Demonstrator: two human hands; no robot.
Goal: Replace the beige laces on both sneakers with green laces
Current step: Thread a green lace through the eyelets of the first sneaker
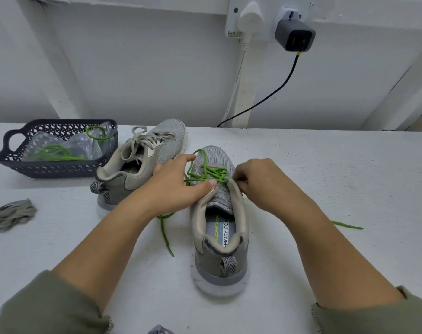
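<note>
Standing with its heel toward the person, a grey mesh sneaker with a pale sole (219, 268) is in the middle of the white painted table (325, 179). A bright green round lace (206, 173) is threaded through its eyelets in crossing lines. One free end lies on the table at the left of the shoe, and another piece shows at the right, past the right forearm. The left hand (178, 189) grips the left side of this sneaker, with the thumb pressed on the edge near the tongue and the index fingertip touching a loop of the green lace. The right hand (255, 182) has its fingers curled and pinches the green lace at the top right eyelet. Just beside, to the back and left, a second grey sneaker (142, 162) carries flat beige laces (145, 137). Further left, a dark plastic openwork basket (60, 169) holds another green lace (53, 150) on clear plastic wrapping. A loose beige lace (12, 214) lies bunched near the left edge of the table.
</note>
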